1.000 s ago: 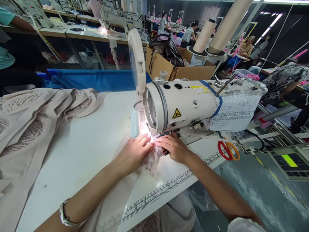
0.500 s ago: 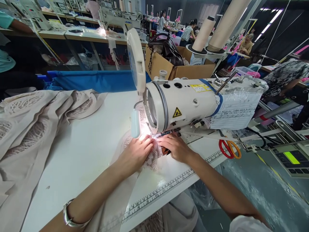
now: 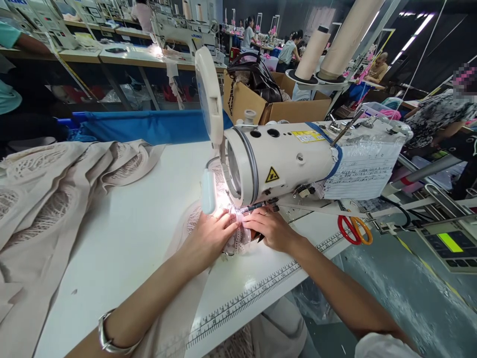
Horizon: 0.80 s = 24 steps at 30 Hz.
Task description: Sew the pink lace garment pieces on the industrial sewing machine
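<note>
While both hands crowd the lit spot under the sewing machine (image 3: 283, 159), the lace piece (image 3: 234, 241) lies on the white table (image 3: 130, 223), bunched between them at the needle. The left hand (image 3: 206, 237) presses flat on it with fingers spread. The right hand (image 3: 274, 229) rests on its other edge with fingers bent, though I cannot tell if it pinches the lace. Most of the lace sits on the near side of the needle, so the seam looks barely begun. A heap of pale fabric (image 3: 44, 189) lies apart. A back machine (image 3: 196, 36) reads "JUKI". The warning sticker (image 3: 272, 175) shows only a symbol, and the handwritten sheet (image 3: 363, 174) is illegible.
</note>
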Motion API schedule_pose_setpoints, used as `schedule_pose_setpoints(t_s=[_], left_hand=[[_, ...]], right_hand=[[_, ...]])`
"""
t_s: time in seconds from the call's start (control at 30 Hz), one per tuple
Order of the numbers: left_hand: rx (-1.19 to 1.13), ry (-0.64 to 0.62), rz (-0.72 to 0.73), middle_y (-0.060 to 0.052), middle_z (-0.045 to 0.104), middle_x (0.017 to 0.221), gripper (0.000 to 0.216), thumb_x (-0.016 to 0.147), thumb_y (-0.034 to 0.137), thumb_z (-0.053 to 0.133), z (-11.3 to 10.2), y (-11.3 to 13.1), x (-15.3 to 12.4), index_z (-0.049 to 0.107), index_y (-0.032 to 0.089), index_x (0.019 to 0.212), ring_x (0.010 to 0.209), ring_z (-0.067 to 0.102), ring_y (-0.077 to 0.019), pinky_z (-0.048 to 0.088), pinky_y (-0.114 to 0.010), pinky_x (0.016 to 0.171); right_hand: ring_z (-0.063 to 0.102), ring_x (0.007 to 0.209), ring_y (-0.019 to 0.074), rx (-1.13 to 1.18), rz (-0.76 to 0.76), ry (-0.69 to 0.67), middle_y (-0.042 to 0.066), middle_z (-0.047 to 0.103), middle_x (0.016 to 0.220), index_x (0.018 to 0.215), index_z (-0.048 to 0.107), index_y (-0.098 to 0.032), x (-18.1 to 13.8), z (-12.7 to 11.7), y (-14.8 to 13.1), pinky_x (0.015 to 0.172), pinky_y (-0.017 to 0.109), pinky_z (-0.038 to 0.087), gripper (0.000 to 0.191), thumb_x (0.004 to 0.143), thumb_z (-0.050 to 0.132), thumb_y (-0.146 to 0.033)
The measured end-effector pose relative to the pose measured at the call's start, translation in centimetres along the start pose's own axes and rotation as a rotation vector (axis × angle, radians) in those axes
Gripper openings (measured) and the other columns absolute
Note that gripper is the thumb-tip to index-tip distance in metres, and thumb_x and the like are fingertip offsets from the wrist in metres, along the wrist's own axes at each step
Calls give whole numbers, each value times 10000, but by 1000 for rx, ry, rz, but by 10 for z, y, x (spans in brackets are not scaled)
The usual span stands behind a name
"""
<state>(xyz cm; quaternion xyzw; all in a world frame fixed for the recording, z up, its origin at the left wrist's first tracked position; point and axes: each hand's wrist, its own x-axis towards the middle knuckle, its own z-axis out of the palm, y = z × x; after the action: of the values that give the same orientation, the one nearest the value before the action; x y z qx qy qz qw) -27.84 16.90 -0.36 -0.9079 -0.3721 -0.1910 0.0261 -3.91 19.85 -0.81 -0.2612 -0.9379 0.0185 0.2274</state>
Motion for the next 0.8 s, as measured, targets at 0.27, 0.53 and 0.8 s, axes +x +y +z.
schedule_pose_setpoints(t_s=[0.27,0.53,0.8], left_hand=[[-18,-30,31,-92,693,1146,339,951,38,398,1,0,0,625,208,1135,1104,601,-266,380,-432,917],[135,18,4,-139,695,1131,229,1013,207,428,-1,7,3,621,145,1119,1165,577,-327,415,-440,827],[123,-31,217,-104,677,951,339,954,50,358,6,13,5,682,108,1039,872,595,-241,481,-399,800]], right_hand=[[599,1067,234,41,26,9,77,717,1203,1144,676,-167,2,0,-1,860,370,522,401,924,378,-14],[611,981,238,-4,-4,58,67,746,1091,1060,690,-166,1,-1,-3,833,372,520,351,910,412,-14],[601,1075,241,39,26,39,83,715,1203,1174,648,-158,2,1,-1,911,387,525,428,857,432,30]])
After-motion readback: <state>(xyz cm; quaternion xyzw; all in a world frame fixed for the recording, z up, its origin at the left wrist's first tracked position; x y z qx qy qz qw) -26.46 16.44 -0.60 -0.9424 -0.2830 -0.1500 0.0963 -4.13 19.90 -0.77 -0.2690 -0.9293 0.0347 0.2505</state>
